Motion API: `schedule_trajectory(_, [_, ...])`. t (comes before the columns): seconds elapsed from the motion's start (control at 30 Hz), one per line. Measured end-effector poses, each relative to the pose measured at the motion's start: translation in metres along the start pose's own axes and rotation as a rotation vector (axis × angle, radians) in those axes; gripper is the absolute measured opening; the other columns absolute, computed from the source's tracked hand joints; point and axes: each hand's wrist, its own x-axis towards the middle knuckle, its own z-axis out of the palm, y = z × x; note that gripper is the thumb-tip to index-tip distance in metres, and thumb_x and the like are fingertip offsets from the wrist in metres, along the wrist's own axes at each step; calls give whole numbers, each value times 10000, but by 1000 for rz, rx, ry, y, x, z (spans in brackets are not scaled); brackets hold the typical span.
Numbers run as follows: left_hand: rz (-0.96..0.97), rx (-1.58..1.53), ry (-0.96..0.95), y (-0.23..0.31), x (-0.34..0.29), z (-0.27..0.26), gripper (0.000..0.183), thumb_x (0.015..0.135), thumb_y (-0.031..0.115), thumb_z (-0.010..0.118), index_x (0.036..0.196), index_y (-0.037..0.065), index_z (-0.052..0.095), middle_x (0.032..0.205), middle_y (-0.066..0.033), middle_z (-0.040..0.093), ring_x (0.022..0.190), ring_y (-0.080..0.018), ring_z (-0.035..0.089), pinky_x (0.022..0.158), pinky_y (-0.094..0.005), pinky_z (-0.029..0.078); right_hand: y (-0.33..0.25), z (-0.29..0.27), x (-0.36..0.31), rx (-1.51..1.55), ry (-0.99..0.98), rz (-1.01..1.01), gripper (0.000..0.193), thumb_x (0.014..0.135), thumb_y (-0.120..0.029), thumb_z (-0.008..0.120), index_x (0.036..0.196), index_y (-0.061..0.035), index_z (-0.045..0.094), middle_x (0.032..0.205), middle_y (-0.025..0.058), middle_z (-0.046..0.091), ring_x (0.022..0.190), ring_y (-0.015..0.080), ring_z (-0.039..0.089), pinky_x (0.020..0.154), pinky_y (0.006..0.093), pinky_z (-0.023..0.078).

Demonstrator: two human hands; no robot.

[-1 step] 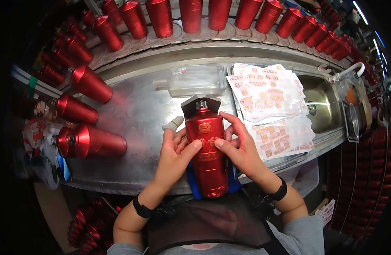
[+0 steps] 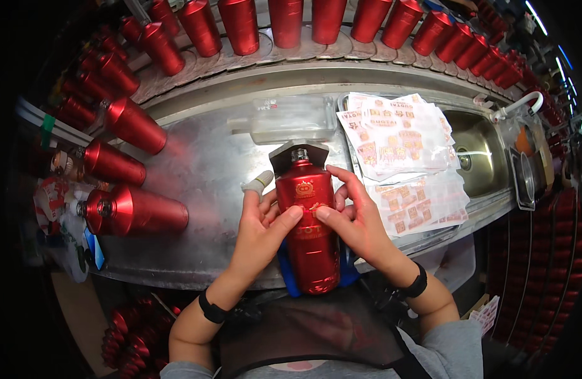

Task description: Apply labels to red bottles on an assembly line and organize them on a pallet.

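Note:
A glossy red bottle (image 2: 312,252) with gold markings lies tilted in front of me, its bare neck pointing away. Behind the neck is a dark angled rest (image 2: 281,158), and blue material (image 2: 290,271) shows under the bottle's base. My left hand (image 2: 260,230) grips the bottle's left side, its thumb pressed on the front; a pale cover (image 2: 259,183) wraps one fingertip. From the right, my right hand (image 2: 357,221) holds the bottle, with its thumb on the gold markings near the left thumb. The fingers behind the bottle are partly hidden.
Sheets of printed decals (image 2: 398,139) lie right of the bottle, beside a metal sink (image 2: 477,158) with a white tap (image 2: 521,104). A clear plastic box (image 2: 291,120) stands behind. Several red bottles (image 2: 142,211) lie at left; more stand along a curved conveyor (image 2: 316,54).
My right thumb has slid slightly left across the gold markings, closer to the left thumb. The bottle stays in place.

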Motion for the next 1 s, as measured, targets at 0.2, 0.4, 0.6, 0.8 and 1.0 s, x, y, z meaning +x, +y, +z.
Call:
schedule_trajectory(0.2, [44, 45, 16, -2, 5, 9, 801, 921, 94, 679, 1499, 31, 128, 1406, -219, 434, 1254, -242, 521, 1035, -359, 459, -2, 0, 5, -233, 55, -74, 696, 845, -214, 778, 1429, -68, 427, 845, -25, 415, 660, 4, 406, 566, 160, 349])
schedule_trajectory(0.4, [-60, -21, -36, -8, -5, -9, 871, 910, 117, 700, 1522, 45, 84, 1433, -211, 422, 1311, -248, 480, 1092, -372, 394, 5, -12, -5, 98, -30, 116, 781, 841, -237, 792, 1474, -70, 365, 909, -14, 429, 644, 3, 398, 564, 157, 355])
schedule_trajectory(0.6, [-118, 90, -139, -8, -15, -12, 946, 882, 146, 738, 1538, 72, 60, 1447, -205, 424, 1336, -253, 460, 1114, -400, 358, 12, -7, -12, -69, -51, 19, 859, 807, -246, 820, 1491, -73, 329, 933, -11, 410, 693, 12, 403, 584, 155, 349])
schedule_trajectory(0.8, [-116, 88, -151, -6, -12, -13, 932, 887, 152, 735, 1537, 71, 72, 1441, -206, 433, 1327, -253, 470, 1110, -400, 363, 16, -11, -13, 73, -96, 32, 873, 812, -234, 817, 1504, -86, 306, 939, -11, 401, 682, 2, 392, 574, 152, 332])
schedule_trajectory(1.0, [-159, 44, -110, -5, -10, -8, 879, 896, 158, 723, 1524, 56, 117, 1425, -198, 447, 1293, -237, 498, 1090, -377, 393, 20, -9, -15, 51, -69, 56, 790, 854, -207, 781, 1492, -89, 331, 913, -28, 418, 635, -8, 370, 559, 156, 323])
